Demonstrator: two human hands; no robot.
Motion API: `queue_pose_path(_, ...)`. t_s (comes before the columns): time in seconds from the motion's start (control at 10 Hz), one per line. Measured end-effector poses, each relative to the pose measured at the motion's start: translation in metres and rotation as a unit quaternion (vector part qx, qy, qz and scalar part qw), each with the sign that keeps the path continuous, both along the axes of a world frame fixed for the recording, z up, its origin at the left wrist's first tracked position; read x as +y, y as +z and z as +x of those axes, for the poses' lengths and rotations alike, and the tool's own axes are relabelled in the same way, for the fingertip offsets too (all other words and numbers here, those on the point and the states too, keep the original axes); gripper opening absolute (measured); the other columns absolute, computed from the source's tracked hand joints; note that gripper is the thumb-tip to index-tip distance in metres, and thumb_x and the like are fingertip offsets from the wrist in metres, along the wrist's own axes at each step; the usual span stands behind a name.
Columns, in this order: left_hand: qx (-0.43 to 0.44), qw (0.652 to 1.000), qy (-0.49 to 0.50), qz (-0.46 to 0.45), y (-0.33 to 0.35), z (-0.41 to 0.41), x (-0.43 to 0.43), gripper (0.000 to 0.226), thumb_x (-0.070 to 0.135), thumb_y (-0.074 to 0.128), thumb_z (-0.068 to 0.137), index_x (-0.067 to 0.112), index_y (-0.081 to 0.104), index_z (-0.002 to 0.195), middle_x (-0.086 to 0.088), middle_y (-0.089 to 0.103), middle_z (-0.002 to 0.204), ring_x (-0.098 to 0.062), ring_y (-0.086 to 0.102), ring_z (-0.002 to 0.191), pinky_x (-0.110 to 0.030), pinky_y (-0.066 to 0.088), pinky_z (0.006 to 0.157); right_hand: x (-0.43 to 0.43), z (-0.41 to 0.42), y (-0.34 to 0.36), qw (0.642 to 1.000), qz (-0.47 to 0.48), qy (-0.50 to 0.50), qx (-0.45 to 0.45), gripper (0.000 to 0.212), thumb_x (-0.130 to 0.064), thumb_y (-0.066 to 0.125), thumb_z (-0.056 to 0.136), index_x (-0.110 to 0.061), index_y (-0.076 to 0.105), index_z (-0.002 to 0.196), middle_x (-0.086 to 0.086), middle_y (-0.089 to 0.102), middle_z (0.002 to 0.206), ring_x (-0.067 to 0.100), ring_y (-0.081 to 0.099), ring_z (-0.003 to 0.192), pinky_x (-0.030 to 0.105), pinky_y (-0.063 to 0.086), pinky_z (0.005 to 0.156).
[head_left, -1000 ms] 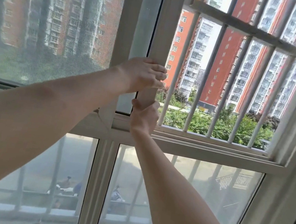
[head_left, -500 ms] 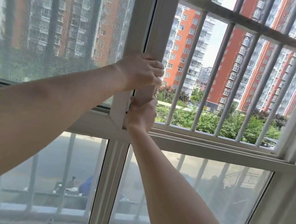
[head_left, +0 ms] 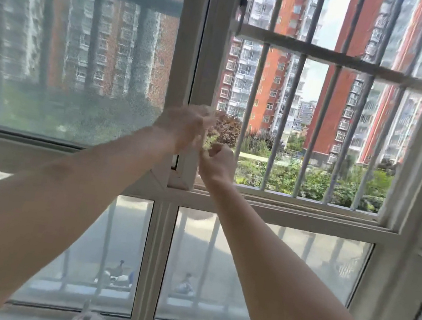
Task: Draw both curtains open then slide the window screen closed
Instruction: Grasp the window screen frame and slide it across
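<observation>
Head view, as I read it from my station: my left hand (head_left: 185,125) is smeared by motion in front of the white upright frame (head_left: 208,76) of the window screen (head_left: 71,54); its fingers reach toward the frame's right edge, but I cannot tell whether they are closed on it or loose. My right hand (head_left: 217,162) sits just below and to the right, curled into a loose fist at the frame's right edge near its lower corner; whether it actually pinches the frame I cannot tell, since the blur hides the contact. Both forearms run bare from the bottom corners of the view up to the centre.

Outward from the hands, the screen's grey mesh fills the left half of the upper window, and its leading upright stands at the middle, just beside the central mullion (head_left: 185,59). To the right of that upright the opening is uncovered, showing the white security bars (head_left: 331,58) and, beyond them, red and grey apartment towers (head_left: 272,59) above green trees (head_left: 339,183). A small dark latch (head_left: 243,0) sits high on the upright. Below the sill rail (head_left: 293,206), two frosted lower panes (head_left: 255,272) span the bottom.
</observation>
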State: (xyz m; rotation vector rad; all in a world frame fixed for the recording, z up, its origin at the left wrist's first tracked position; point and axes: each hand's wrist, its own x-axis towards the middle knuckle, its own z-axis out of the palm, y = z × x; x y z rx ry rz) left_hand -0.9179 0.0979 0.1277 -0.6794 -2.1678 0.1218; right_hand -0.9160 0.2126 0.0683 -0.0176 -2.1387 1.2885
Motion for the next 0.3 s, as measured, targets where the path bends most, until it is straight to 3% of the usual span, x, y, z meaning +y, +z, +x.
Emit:
queue_pose_path(0.1,-0.048,0.995,-0.027,0.078,-0.005,0.037,0.002,0.051,0.008,0.061,0.087,0.025,0.049,0.133,0.002,0.048,0.145,-0.025,0.053,0.125,-0.034,0.047,0.093,0.012,0.048,0.011,0.999,0.042,0.01,0.015,0.033,-0.023,0.063,0.096,-0.006,0.063,0.126,0.008,0.07,0.118,0.02,0.066,0.105,0.023,0.046,0.087)
queue_pose_path(0.2,-0.07,0.986,-0.048,0.143,-0.001,0.071,0.006,0.049,0.007,0.062,0.087,0.02,0.051,0.132,-0.002,0.057,0.136,-0.023,0.06,0.114,-0.018,0.039,0.08,0.022,0.087,0.034,0.997,0.067,0.022,0.027,0.031,-0.022,0.063,0.097,-0.003,0.065,0.121,0.011,0.071,0.117,0.018,0.064,0.093,0.024,0.049,0.085)
queue_pose_path(0.3,-0.05,0.981,-0.06,0.178,0.011,0.111,0.012,0.044,0.009,0.062,0.088,0.014,0.053,0.13,-0.008,0.062,0.129,-0.024,0.064,0.108,-0.016,0.036,0.08,0.029,0.127,0.054,0.997,0.066,0.027,0.039,0.025,-0.021,0.063,0.097,-0.001,0.069,0.11,0.014,0.072,0.111,0.023,0.066,0.093,0.029,0.049,0.084)
